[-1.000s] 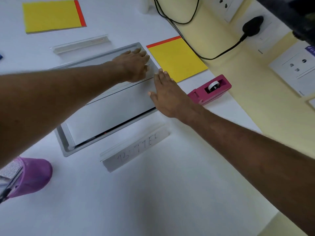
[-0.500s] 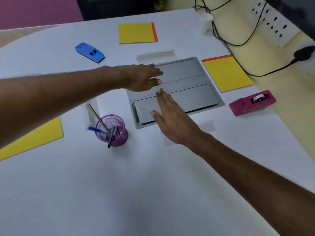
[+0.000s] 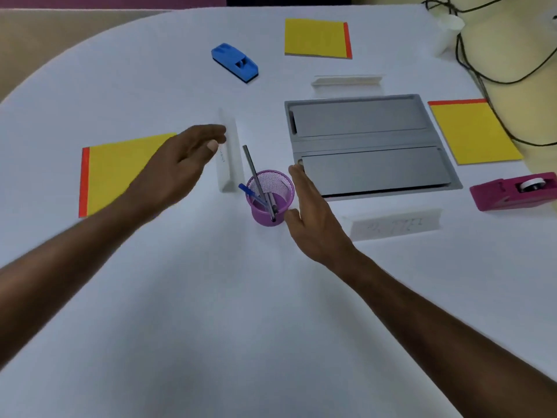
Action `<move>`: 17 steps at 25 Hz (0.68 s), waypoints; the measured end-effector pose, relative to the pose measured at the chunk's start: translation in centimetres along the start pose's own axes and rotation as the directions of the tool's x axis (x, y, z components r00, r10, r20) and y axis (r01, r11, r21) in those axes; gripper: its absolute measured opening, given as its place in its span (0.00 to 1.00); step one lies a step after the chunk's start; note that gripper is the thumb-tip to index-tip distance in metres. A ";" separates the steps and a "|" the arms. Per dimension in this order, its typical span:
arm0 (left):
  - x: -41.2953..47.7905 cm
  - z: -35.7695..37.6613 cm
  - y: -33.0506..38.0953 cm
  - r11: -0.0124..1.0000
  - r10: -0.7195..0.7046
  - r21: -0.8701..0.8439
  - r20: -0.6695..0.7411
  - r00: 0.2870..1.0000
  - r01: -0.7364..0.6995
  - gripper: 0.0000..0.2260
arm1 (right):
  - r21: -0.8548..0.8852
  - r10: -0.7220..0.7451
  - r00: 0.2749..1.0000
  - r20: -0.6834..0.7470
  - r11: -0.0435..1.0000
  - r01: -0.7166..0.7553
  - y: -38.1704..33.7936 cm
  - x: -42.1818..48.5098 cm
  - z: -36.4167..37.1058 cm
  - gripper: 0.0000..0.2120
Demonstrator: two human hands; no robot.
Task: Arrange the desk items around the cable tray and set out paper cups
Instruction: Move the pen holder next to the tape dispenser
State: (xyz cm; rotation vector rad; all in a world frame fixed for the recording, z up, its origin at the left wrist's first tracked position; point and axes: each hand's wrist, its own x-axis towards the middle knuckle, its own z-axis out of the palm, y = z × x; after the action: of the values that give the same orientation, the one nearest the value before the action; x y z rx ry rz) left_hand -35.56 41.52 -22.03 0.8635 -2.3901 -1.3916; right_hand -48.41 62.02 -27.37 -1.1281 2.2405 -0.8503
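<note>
Cable tray (image 3: 361, 142) lay centre-right, notepads (image 3: 473, 132) and name cards (image 3: 394, 226) already around it; the paper cup (image 3: 449, 31) stood far right, unplaced. My left hand (image 3: 184, 164) and right hand (image 3: 313, 212) flanked the pen holder (image 3: 268, 203), fingers (image 3: 303, 184) relaxed, empty.

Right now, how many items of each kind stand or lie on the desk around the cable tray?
Yellow notepads: 3
White name cards: 3
Blue eraser: 1
Purple pen holder, pens not counted: 1
Pink tape dispenser: 1
White paper cup: 1
Total: 10
</note>
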 end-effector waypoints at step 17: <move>-5.2 11.4 -3.8 0.965 -0.153 -0.222 -0.053 0.987 0.138 0.23 | 0.273 0.172 0.973 -0.155 0.954 -0.126 0.7 -0.5 1.6 0.34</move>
State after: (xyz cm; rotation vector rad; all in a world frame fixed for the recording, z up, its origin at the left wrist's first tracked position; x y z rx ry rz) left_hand -35.55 51.30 -30.70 1.0255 -2.1102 -1.6134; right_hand -47.45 62.23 -28.93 -0.7771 2.2370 -1.1811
